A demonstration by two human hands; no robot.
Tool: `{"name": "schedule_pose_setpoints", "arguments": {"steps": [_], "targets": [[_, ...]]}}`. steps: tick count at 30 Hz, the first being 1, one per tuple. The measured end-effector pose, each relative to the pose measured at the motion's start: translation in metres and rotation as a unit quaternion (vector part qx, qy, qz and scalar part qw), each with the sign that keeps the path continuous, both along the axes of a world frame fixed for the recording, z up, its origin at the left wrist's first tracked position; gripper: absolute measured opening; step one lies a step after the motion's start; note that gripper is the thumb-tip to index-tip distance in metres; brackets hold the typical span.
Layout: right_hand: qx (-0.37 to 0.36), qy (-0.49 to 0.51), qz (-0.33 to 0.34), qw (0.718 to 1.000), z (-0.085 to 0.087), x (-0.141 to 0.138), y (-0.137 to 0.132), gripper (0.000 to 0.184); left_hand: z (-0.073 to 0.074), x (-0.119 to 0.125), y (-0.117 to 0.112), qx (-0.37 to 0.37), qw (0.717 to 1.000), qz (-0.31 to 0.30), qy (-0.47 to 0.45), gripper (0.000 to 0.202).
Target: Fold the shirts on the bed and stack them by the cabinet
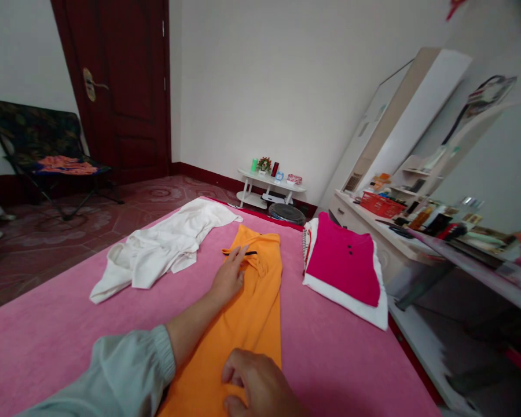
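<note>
An orange garment [247, 324] lies in a long narrow strip on the pink bed cover [330, 359], its lower end cut off by the frame. Near its far end is a bunched part with a thin dark strip. My left hand [229, 278] rests there, fingers stretched out over the bunched cloth. Closer to me, my right hand [263, 382] is over the garment's near part, with bent fingers and the thumb apart from them; no cloth shows gripped between them.
To the left lies a rumpled white garment [160, 246]. On the right sits a stack of folded clothes with a magenta top [342, 260] uppermost. Beyond the bed are a low white table [264, 180], a folding chair [47, 145] and a dresser [360, 217] crowded with bottles.
</note>
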State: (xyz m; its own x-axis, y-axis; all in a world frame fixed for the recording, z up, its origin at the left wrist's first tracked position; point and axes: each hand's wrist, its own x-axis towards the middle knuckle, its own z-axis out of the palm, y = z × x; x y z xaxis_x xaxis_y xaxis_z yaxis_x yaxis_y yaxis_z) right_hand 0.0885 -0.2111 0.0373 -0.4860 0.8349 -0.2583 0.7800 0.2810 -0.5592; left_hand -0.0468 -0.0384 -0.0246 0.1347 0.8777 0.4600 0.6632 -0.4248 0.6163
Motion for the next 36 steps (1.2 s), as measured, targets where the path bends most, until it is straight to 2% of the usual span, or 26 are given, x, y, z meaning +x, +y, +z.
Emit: {"name": "schedule_pose_setpoints", "arguments": {"steps": [4, 7, 12, 19, 22, 25, 29, 30, 32, 34, 36], "targets": [[-0.004, 0.033, -0.004, 0.999, 0.002, 0.004, -0.002, 0.035, 0.006, 0.004, 0.004, 0.001, 0.996, 0.021, 0.088, 0.069], [-0.007, 0.042, -0.019, 0.999, 0.004, 0.004, -0.004, 0.036, 0.019, 0.004, 0.013, -0.030, 0.986, 0.028, 0.160, 0.066], [-0.025, 0.079, -0.036, 0.996, 0.003, 0.006, -0.004, 0.034, 0.048, 0.002, 0.045, -0.042, 0.966, -0.056, 0.248, 0.032], [-0.036, 0.134, -0.084, 0.987, 0.005, 0.001, -0.005, 0.028, 0.090, -0.007, 0.096, 0.034, 0.977, -0.068, 0.200, 0.020], [-0.034, 0.152, -0.080, 0.984, 0.005, -0.005, -0.008, 0.029, 0.101, -0.012, 0.109, 0.060, 0.983, -0.062, 0.164, 0.015], [-0.049, 0.171, -0.083, 0.981, -0.004, -0.008, -0.013, 0.027, 0.097, -0.017, 0.112, 0.063, 0.989, -0.044, 0.129, 0.014], [-0.104, 0.206, -0.030, 0.973, -0.015, -0.007, -0.017, 0.028, 0.073, -0.025, 0.107, 0.029, 0.995, -0.009, 0.095, 0.021], [-0.084, 0.205, -0.035, 0.975, -0.015, -0.006, -0.016, 0.024, 0.066, -0.027, 0.105, 0.017, 0.996, 0.004, 0.087, 0.023], [0.011, 0.190, -0.058, 0.980, -0.012, -0.004, -0.010, 0.016, 0.054, -0.031, 0.104, -0.009, 0.997, 0.035, 0.074, 0.027], [0.123, 0.167, -0.057, 0.977, -0.011, -0.001, -0.003, 0.020, 0.045, -0.035, 0.105, -0.032, 0.995, 0.068, 0.064, 0.027], [0.195, 0.150, -0.027, 0.969, -0.015, 0.003, 0.005, 0.032, 0.039, -0.035, 0.107, -0.046, 0.993, 0.095, 0.059, 0.024]]}}
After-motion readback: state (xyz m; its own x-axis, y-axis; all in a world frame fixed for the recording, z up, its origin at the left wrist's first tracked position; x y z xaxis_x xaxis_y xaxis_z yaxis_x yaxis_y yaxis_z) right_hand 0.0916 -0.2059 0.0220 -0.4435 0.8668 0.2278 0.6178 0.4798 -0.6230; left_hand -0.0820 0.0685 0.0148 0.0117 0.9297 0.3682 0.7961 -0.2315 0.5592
